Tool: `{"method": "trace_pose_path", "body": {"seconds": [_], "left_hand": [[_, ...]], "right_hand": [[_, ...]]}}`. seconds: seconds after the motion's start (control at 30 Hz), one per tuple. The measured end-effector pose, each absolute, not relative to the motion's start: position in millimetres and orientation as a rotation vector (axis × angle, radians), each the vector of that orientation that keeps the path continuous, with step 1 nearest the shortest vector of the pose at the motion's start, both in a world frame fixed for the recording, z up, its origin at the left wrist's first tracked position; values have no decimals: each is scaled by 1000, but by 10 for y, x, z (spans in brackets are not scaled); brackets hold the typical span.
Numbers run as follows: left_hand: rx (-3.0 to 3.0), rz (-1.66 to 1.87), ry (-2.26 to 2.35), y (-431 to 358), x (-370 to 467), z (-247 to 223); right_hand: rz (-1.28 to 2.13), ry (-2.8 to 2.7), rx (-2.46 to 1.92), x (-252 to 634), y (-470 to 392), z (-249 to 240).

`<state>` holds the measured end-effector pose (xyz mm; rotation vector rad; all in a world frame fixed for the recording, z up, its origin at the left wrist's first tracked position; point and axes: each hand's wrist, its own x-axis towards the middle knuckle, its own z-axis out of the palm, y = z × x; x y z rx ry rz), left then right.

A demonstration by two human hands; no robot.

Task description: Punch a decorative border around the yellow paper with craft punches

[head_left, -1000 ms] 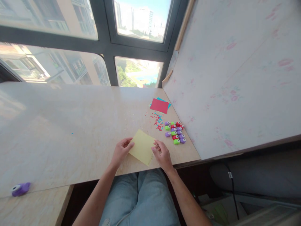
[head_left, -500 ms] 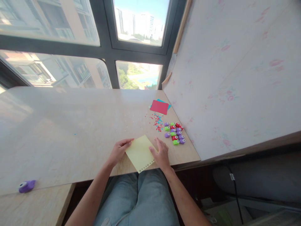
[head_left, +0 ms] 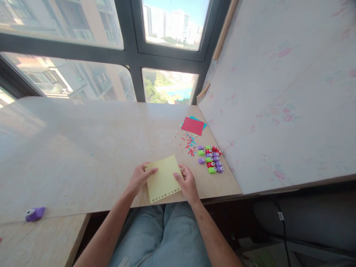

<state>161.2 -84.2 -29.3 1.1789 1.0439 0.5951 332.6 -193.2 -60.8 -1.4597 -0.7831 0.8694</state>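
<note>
A pale yellow sheet of paper (head_left: 164,178) is held between my two hands above the near edge of the table. Small shaped holes run along its lower edge, and one more hole shows at its upper left corner. My left hand (head_left: 140,178) is closed on the left side, thumb on top and fingers underneath. On the right side, my right hand (head_left: 188,183) pinches the paper, its thumb on the face and the other fingers behind. Beyond the paper lie scattered red and blue paper cutouts (head_left: 191,144).
Several purple, green and red craft punches (head_left: 210,159) stand grouped at the right by the wall. Behind the cutouts lies a red card (head_left: 193,126) over a blue one (head_left: 205,126). A lone purple punch (head_left: 35,214) sits at the far left front. Windows line the back.
The yellow paper has been turned so its punched edge faces me more squarely. My right hand has gone from resting at its side to gripping it. The view has shifted slightly.
</note>
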Motion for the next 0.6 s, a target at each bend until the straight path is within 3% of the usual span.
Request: {"method": "trace_pose_path", "body": {"seconds": [0.13, 0.3, 0.43, 0.6], "left_hand": [[1268, 614, 1145, -781, 1520, -324], [1477, 559, 1210, -667, 1441, -378], [1621, 555, 1188, -592, 1428, -415], [1679, 605, 1154, -591, 1387, -445]], "right_hand": [[749, -912, -1557, 3556, -1949, -492], [169, -1176, -2099, 4185, -1968, -190], [201, -1379, -2497, 4457, -1901, -65], [209, -1524, -2619, 4391, -1823, -119]]}}
